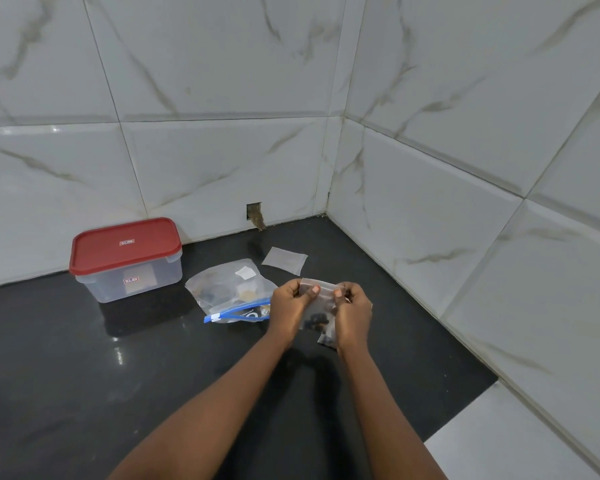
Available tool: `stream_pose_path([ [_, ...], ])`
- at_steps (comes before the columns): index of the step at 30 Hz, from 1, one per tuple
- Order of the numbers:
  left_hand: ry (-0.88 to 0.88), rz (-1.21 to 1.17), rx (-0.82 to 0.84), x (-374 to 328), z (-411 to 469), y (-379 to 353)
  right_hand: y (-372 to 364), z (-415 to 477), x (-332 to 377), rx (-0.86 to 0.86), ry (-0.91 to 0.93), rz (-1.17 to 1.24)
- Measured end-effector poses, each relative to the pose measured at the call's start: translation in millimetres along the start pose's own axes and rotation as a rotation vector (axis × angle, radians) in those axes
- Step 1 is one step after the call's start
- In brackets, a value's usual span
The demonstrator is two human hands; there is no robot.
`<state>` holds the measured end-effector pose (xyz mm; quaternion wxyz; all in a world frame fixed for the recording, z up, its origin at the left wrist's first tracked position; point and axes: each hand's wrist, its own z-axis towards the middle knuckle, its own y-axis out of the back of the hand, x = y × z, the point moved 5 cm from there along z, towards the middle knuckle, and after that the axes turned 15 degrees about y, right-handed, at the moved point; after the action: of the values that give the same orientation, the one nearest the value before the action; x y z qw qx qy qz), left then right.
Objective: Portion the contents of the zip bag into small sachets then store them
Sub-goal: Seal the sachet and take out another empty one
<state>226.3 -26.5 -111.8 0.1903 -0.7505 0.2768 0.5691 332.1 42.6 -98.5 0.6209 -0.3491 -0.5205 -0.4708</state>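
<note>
Near the middle of the frame, a bit to the right, two hands hold up a small sachet (321,301). The left hand (290,304) pinches its top edge on the left side, with the thumb in front and the other fingers curled behind. The right hand (355,315) pinches the top edge on the right side in the same way. The small sachet is clear and has dark bits (316,320) sitting at the bottom. Just below it, by the right wrist, a second little bag (327,340) with dark stuff peeks out. I cannot tell if the right hand holds that one too or if it lies on the black counter (66,358). Left of the hands, the zip bag (222,282) lies flat on the counter. Its blue zip strip (236,312) is on the lower side, and the left hand hides one end of it. There are things inside, but they are too blurry to name. Just above the hands, an empty sachet (284,259) lies flat on the counter. At the left of the frame stands a clear box (132,285) with a red lid (125,242) on top, close to the white tile wall (222,81). Low in that wall, above the empty sachet, is a small hole (254,213).
</note>
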Motion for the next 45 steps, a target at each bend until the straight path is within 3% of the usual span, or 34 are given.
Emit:
stream_pose_path([
  [7, -0.029, 0.135, -0.061, 0.2, 0.3, -5.7, -3.7, 0.1, -3.2, 0.053, 0.003, -0.134],
  [15, 0.015, -0.011, 0.055, 6.4, -3.6, -6.8, -1.0, -3.2, -7.2, 0.018, -0.034, -0.227],
  [22, 0.025, 0.229, -0.028, 10.0, 5.0, -14.2, -3.4, -4.2, -10.5, 0.088, -0.033, -0.25],
  [29, 0.086, 0.287, 0.074, 19.1, 4.9, -27.0, 30.6, -6.0, -31.2, -0.133, -0.191, -0.196],
  [32, 0.123, 0.299, 0.112, 23.8, 8.8, -28.7, 42.2, -3.4, -39.5, -0.129, -0.205, -0.225],
  [38, 0.193, 0.329, 0.029, 31.9, 13.8, -27.3, 53.8, -1.3, -52.0, -0.15, -0.22, -0.254],
  [45, 0.085, 0.51, -0.026, 22.2, 15.5, -34.1, 53.9, 2.5, -58.5, -0.125, -0.214, -0.314],
])
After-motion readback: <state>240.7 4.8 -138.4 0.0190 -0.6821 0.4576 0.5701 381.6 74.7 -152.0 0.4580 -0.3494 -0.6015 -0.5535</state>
